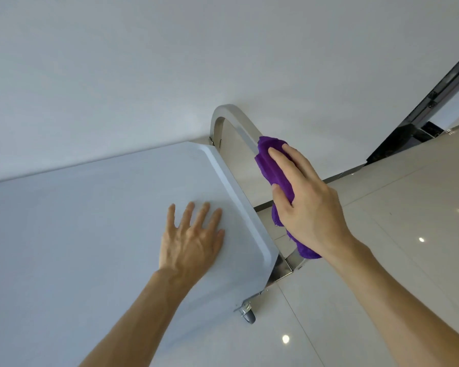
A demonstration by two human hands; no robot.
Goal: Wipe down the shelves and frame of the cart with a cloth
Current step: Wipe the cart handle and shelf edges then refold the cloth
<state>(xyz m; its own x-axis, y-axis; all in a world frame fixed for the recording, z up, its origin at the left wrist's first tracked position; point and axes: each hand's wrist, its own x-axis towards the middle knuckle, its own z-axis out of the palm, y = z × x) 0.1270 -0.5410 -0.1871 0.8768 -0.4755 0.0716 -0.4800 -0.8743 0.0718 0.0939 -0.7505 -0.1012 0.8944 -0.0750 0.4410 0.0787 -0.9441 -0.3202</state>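
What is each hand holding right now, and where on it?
The right hand grips the bunched purple cloth round its middle, against the metal handle bar. The left hand holds nothing, lying flat on the white top shelf.

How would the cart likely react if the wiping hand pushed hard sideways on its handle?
It would probably roll: a caster wheel shows under the cart on a glossy tiled floor. The left hand lying flat on the top shelf likely steadies it. The purple cloth looks soft.
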